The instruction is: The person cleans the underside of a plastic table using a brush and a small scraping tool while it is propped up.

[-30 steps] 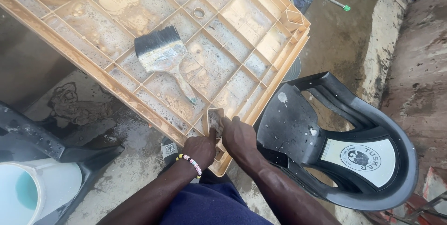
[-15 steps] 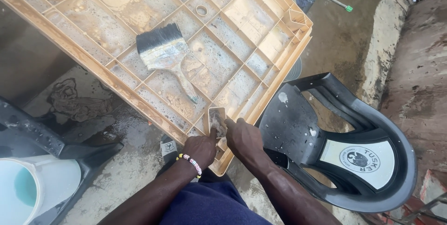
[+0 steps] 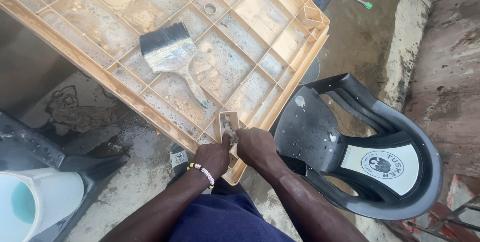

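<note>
Here, both hands, left hand (image 3: 214, 156) & right hand (image 3: 256, 144), pinch small card (image 3: 229, 124) at tray (image 3: 105, 79) corner.

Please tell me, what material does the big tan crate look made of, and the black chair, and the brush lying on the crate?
Crate: probably moulded plastic, tan, matte, with thin ribbed cells, wet and soapy.
Chair: likely plastic, black, smooth one-piece shell with a slight sheen.
Brush: dark bristles, a pale band and handle; soap hides the material.

Tan gridded crate (image 3: 280, 37), black-bristled brush (image 3: 172, 54), black chair (image 3: 350, 137).
</note>
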